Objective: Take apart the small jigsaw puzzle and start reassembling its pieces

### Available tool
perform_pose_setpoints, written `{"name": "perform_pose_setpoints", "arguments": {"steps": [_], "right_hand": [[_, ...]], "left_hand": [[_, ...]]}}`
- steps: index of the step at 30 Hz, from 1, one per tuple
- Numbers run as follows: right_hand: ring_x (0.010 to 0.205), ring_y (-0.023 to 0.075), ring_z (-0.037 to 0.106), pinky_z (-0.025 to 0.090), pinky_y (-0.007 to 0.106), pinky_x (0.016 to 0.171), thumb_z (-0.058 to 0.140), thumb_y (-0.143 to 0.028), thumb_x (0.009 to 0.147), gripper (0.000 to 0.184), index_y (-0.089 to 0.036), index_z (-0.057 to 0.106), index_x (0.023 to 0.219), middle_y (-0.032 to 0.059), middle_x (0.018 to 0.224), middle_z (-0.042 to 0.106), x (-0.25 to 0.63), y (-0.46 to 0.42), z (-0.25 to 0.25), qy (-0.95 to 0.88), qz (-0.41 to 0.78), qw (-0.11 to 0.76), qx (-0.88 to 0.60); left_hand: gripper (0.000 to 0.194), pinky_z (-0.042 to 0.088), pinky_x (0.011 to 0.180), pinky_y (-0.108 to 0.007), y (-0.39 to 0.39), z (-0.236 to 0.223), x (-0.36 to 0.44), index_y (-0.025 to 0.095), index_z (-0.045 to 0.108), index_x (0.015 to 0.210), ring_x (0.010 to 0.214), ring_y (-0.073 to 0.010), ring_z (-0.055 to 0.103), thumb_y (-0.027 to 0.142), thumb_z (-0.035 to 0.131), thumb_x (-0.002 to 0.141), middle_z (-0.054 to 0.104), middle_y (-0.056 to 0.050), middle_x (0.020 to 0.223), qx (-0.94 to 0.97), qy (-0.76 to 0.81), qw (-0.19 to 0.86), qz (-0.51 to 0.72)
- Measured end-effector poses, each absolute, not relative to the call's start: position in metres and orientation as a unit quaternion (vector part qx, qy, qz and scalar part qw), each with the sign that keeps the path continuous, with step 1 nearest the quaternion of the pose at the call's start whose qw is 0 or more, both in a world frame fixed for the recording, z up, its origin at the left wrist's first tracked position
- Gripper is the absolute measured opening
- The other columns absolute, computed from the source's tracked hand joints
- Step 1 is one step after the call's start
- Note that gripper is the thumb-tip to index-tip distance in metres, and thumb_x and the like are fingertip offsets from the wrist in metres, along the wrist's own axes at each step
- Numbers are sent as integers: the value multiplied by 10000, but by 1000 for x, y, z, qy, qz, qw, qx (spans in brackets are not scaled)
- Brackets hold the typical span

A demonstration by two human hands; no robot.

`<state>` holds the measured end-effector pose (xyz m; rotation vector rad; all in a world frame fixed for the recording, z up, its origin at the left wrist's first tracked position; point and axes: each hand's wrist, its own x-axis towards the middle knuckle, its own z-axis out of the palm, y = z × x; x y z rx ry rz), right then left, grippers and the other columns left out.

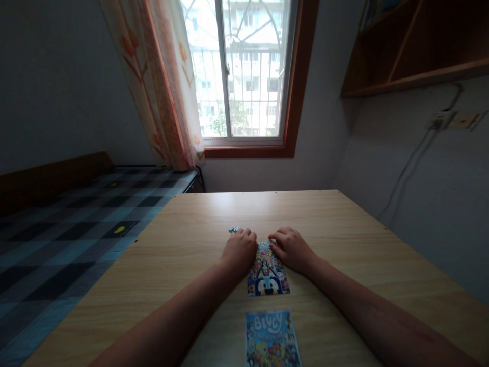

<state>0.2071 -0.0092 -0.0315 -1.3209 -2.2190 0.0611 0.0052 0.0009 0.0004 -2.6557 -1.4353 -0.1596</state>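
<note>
A colourful picture puzzle with a blue cartoon dog's face along its near edge lies flat on the table. My left hand rests at its upper left edge, fingers bent and pressed together; whatever is under them is hidden. On the other side, my right hand lies at the upper right edge. Its thumb and forefinger are apart, with the fingertips over the puzzle's top part. Just beyond my left hand is a small heap of puzzle pieces. Nearer to me lies a picture sheet lettered "Bluey".
The wooden table narrows toward the window. To the left is a bed with a checked cover, beside a flowered curtain. A shelf and a socket with a cord are on the right wall.
</note>
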Motion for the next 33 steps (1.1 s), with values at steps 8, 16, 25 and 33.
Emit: {"name": "perform_pose_setpoints", "arguments": {"steps": [8,16,25,33], "right_hand": [[929,234,574,422,373,865,666,-300,879,177,-223,737,1022,74,931,665,206,-11,-30,-836,10,261,-483],[920,230,585,427,365,863,677,-282,866,160,-217,740,998,69,920,670,204,-12,-29,-831,17,269,-487],[916,231,587,434,366,851,679,-282,858,211,-225,735,1053,68,917,660,206,-10,-32,-836,19,271,-477],[918,233,583,449,375,868,682,-249,850,184,-213,733,1023,72,920,651,206,-10,-33,-837,23,297,-459]], "left_hand": [[187,475,846,-364,1,-2,6,129,651,954,977,-253,574,165,471,919,643,-130,1006,-881,-466,65,-52],[131,469,871,-363,6,-10,4,137,632,963,995,-250,560,198,564,870,629,-126,1021,-876,-474,52,-73],[157,456,866,-363,4,-8,5,150,615,969,1004,-252,555,160,481,886,628,-125,1053,-871,-484,38,-76],[147,437,885,-367,2,-5,5,159,581,967,993,-246,553,119,477,871,630,-120,1057,-874,-478,25,-84]]}}
